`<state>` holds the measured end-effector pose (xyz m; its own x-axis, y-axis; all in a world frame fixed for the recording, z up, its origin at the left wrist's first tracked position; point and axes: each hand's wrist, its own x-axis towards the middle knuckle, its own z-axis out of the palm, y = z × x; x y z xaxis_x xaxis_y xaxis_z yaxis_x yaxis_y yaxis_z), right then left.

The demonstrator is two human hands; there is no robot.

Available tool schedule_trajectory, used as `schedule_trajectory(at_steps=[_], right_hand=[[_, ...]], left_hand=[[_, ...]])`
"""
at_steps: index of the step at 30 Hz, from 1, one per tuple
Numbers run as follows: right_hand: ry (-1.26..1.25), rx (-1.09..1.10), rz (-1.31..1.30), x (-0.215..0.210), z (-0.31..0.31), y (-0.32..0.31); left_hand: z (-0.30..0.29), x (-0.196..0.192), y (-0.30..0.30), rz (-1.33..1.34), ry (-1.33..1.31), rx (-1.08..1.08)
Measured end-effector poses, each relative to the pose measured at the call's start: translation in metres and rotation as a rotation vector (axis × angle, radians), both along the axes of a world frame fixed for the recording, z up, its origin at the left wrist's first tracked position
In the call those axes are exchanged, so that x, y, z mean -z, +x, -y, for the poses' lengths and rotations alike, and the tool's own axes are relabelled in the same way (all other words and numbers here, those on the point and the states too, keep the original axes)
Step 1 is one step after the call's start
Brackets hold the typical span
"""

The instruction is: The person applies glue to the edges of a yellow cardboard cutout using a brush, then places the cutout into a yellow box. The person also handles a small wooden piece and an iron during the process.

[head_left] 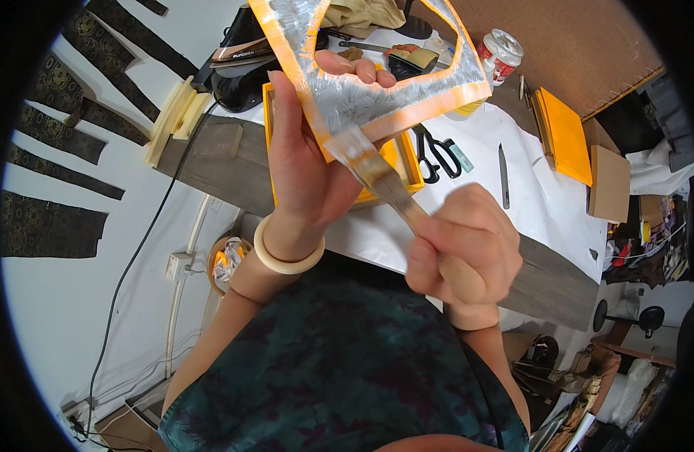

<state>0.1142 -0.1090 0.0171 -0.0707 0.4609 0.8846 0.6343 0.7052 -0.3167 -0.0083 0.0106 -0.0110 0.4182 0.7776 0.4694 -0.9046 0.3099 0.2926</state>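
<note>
My left hand (309,169) is raised over the table, holding an orange-edged panel (369,105) with a large rounded opening in it. Its fingers come through the opening and its thumb lies along the left edge. Streaky silver-grey covers the panel's face, with orange showing at the borders. In my right hand (471,245) is a flat brush (398,197), its wooden handle gripped in closed fingers. The bristle end, smeared by motion, meets the panel's lower corner. Behind the left hand, an orange open box (412,162) is partly hidden.
Black-handled scissors (437,157) and a slim dark blade (504,177) lie on white paper (482,203). A drink can (503,53) stands at the back; orange boards (565,139) lean at right. Dark patterned strips (53,222) hang on the left wall, beside a black cable (140,241).
</note>
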Motion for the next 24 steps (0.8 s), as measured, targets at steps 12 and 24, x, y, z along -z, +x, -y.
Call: schedule_trajectory(at_steps=[12,24], right_hand=[[-0.017,0.003,-0.043,-0.006,0.003,-0.003],[0.186,-0.009,-0.139,0.01,0.004,0.028]], left_hand=[[0.001,0.001,0.005,-0.05,0.073,-0.084],[-0.007,0.001,-0.007,0.016,0.049,0.005]])
